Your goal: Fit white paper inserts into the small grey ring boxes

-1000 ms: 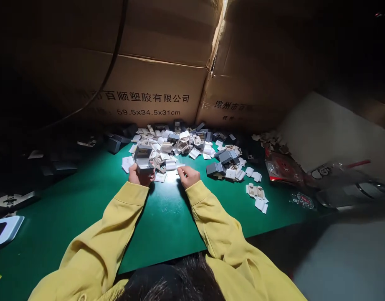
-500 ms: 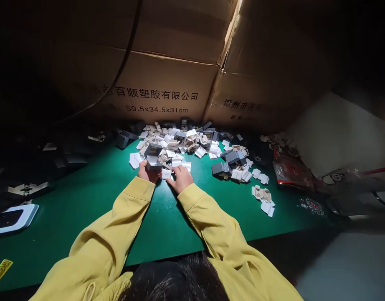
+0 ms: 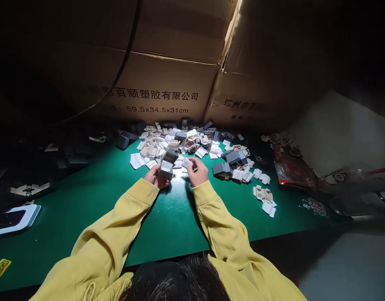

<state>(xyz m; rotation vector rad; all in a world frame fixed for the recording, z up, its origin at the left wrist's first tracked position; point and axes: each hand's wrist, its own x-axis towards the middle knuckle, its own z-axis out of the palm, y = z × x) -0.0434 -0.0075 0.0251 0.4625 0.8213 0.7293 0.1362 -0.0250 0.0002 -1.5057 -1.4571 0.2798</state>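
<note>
My left hand (image 3: 157, 177) is closed around a small dark grey box (image 3: 167, 162) whose lid stands up, showing a pale inside. A little to the right, my right hand (image 3: 198, 172) pinches a small white folded card (image 3: 186, 163) between thumb and fingers. The card is apart from the box. Just beyond both hands lies a heap of white and beige folded card pieces (image 3: 152, 147) mixed with more dark boxes. Another grey box (image 3: 222, 169) lies to the right of my right hand.
Large cardboard cartons (image 3: 161, 75) stand behind the heap on the green tabletop (image 3: 167, 225). A white device (image 3: 17, 219) lies at the left. Loose card pieces (image 3: 264, 196) and a red plastic packet (image 3: 292, 169) are on the right. A dark cable (image 3: 123, 62) hangs in front of the cartons.
My left hand has shifted right with the box. My right hand has moved right and slightly up, lifting the white card off the table area between the hands.
</note>
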